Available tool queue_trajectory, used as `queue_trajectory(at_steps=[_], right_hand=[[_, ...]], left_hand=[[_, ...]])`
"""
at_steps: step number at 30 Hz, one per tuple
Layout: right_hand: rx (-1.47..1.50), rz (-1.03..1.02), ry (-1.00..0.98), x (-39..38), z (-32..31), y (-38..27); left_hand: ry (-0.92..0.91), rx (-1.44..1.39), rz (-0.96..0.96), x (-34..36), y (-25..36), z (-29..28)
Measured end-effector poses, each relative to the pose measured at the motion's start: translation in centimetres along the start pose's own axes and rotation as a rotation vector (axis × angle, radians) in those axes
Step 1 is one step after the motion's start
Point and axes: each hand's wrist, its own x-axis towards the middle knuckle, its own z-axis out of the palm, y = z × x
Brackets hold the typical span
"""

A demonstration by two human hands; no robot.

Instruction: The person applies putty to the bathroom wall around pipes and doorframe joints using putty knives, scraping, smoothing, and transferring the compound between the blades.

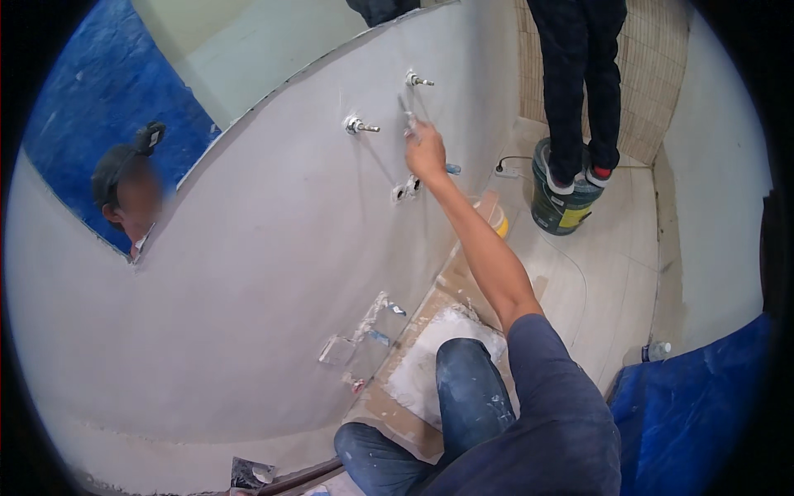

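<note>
Your right hand (427, 154) is closed around a thin scraper (409, 120), its blade pointing up along the wall (248, 273); whether the blade touches the plaster, I cannot tell. I cannot see your left hand, so its grip is unknown. The scraper sits between two metal pipe ends, the nearer one (361, 126) to its left and the farther one (418, 80) above and to its right.

If your wrist drifts or your reach overextends, the blade could knock a pipe end and scratch its thread, or leave paste on it. The wall holes (406, 190) below your hand could catch the edge on a low stroke. Your knee is over a white-smeared sheet (422, 355), which may slide if you lean further.

Past your forearm, another person's legs (579, 91) rise from a dark green bucket (542, 202); a shift of weight could tip it and bring them toward your arm. That bucket blocks the floor on your right, and a thin cord (585, 289) trails nearby. Farther back, by your right side, a small bottle (657, 351) lies beside a blue sheet (686, 405).
</note>
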Motion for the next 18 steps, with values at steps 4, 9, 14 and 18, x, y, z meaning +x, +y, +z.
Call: queue_trajectory(at_steps=[4, 9, 14, 18], right_hand=[[0.051, -0.482, 0.001, -1.8, -0.8, 2.6], [-0.013, 0.061, 0.179, 3.5, -1.9, 6.3], [0.024, 0.216, 0.147, 6.8, -0.9, 6.1], [-0.019, 0.061, 0.164, 1.8, 2.7, 3.0]], left_hand=[[0.058, 0.032, -0.019, -0.3, -0.4, -0.1], [-0.029, 0.095, 0.028, 0.2, -2.6, -1.8], [0.168, 0.036, 0.021, 0.5, 3.9, 2.3], [0.115, 0.005, -0.014, 0.0, 0.7, 0.2]])
